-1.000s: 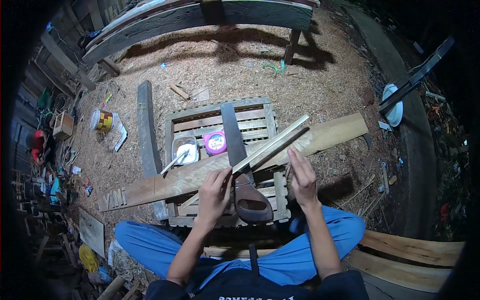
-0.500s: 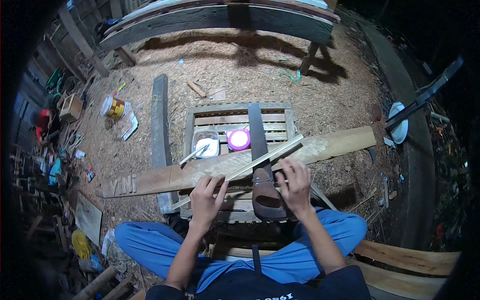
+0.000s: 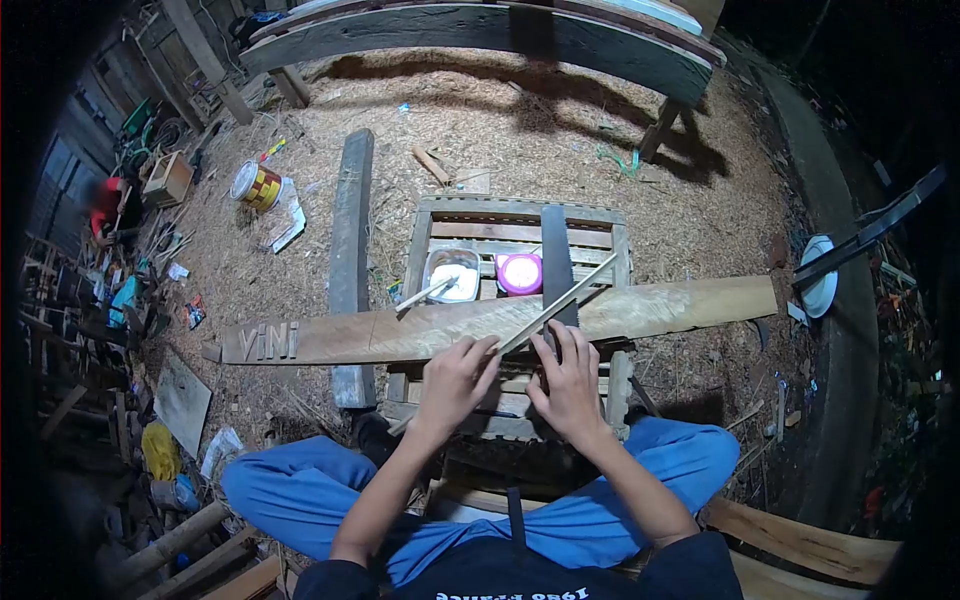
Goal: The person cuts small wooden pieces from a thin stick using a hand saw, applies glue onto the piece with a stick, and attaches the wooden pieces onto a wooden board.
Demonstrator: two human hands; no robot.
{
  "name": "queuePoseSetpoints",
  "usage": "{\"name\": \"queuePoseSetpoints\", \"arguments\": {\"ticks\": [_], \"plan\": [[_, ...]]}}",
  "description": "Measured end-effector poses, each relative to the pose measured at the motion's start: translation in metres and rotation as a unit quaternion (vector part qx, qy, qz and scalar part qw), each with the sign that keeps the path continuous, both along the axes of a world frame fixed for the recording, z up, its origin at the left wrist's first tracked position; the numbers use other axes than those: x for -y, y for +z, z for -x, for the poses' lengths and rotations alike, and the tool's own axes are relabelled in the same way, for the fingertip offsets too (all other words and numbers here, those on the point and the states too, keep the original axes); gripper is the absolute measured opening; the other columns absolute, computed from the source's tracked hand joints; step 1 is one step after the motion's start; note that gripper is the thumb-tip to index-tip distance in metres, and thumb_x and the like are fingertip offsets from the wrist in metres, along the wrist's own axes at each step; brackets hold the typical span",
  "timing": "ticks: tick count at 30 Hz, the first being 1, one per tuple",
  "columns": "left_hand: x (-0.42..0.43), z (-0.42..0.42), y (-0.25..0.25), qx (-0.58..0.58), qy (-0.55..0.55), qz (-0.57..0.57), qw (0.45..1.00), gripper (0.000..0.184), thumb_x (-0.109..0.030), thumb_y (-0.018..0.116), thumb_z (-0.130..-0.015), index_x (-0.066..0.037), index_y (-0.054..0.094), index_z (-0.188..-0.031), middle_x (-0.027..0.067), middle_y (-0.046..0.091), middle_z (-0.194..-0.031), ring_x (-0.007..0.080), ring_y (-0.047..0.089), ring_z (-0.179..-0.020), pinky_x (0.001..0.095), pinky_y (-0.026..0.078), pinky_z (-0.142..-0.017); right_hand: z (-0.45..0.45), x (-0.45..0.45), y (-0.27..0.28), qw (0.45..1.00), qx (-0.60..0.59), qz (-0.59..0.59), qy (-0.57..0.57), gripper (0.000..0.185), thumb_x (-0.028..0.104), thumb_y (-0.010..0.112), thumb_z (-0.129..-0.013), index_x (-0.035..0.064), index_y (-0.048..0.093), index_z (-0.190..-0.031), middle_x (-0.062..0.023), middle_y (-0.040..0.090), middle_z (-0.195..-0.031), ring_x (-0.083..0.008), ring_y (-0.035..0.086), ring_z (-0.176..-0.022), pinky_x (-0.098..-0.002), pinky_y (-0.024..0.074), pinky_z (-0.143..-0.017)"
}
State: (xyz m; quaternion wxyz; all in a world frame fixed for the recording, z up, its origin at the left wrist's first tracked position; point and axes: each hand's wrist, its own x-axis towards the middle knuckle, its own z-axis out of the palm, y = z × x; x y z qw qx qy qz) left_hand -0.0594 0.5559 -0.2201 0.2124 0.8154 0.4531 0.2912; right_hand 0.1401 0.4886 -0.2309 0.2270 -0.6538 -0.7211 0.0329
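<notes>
My left hand [image 3: 458,385] is closed around the lower part of a thin pale wooden strip [image 3: 560,303], which slants up to the right across a long plank [image 3: 430,330]. Raised letters reading "ViNi" [image 3: 276,342] stand on the plank's left end. A handsaw [image 3: 556,250] lies across the plank, its dark blade pointing away from me. Over its handle, my right hand [image 3: 568,385] is closed, with fingers curled near the strip. The handle itself is hidden by that hand.
Under the plank is a low slatted wooden table [image 3: 420,225]. It bears a clear tub of white material [image 3: 453,275] and a pink round object [image 3: 519,273]. Beside it lies a grey beam [image 3: 350,220]. A bench [image 3: 480,45] stands beyond; a person [image 3: 108,210] sits far left.
My right hand has moved left onto the saw handle, covering it. My left hand still holds the strip. The whole view has shifted, moving the scene rightward.
</notes>
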Motion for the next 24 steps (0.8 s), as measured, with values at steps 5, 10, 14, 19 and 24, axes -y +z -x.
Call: {"name": "queuePoseSetpoints", "arguments": {"ticks": [5,10,14,19,24], "plan": [[-0.002,-0.023,-0.012,0.026,-0.060,0.012,0.998,0.036,-0.007,0.068,-0.092,-0.004,0.064,-0.128,0.0181,0.064,-0.099,0.0390,0.066,-0.096,0.0482,0.054,-0.082,0.002,0.005,0.003,0.998,0.060,0.017,-0.011,0.076,0.025,0.076,-0.081,0.0120,0.049,-0.151,-0.0178,0.042,-0.156,-0.0363,0.039,-0.143,-0.0592,0.0280,-0.114],[0.000,-0.018,-0.002,0.006,-0.056,0.038,0.998,0.040,-0.006,0.066,-0.092,-0.005,0.059,-0.132,0.0198,0.060,-0.105,0.0406,0.063,-0.102,0.0498,0.053,-0.086,0.009,0.028,0.018,0.995,0.050,0.045,-0.067,0.085,0.021,0.079,-0.076,0.0147,0.046,-0.154,-0.0195,0.038,-0.153,-0.0380,0.036,-0.141,-0.0582,0.0289,-0.111],[-0.002,0.001,0.003,-0.035,-0.018,0.026,0.999,0.044,-0.006,0.066,-0.092,-0.013,0.063,-0.136,0.0161,0.058,-0.100,0.0363,0.064,-0.093,0.0482,0.053,-0.081,0.009,0.043,0.012,0.992,0.079,0.016,-0.093,0.086,0.019,0.080,-0.074,0.0137,0.048,-0.153,-0.0180,0.044,-0.139,-0.0368,0.042,-0.131,-0.0521,0.0340,-0.108],[0.005,0.023,-0.004,-0.037,-0.029,0.036,0.998,0.042,-0.014,0.068,-0.096,-0.021,0.066,-0.137,0.0137,0.058,-0.095,0.0330,0.066,-0.079,0.0448,0.054,-0.070,-0.007,0.047,0.005,0.993,0.058,0.006,-0.100,0.072,0.023,0.080,-0.078,0.0176,0.058,-0.147,-0.0138,0.055,-0.112,-0.0343,0.053,-0.104,-0.0493,0.0427,-0.091],[0.011,0.027,-0.004,-0.009,-0.006,0.018,1.000,0.032,-0.025,0.072,-0.098,-0.022,0.073,-0.130,0.0131,0.060,-0.090,0.0319,0.065,-0.070,0.0436,0.053,-0.063,-0.010,0.051,0.008,0.990,0.051,0.008,-0.132,0.063,0.023,0.079,-0.082,0.0216,0.064,-0.143,-0.0116,0.058,-0.106,-0.0315,0.057,-0.096,-0.0457,0.0511,-0.079]]}}
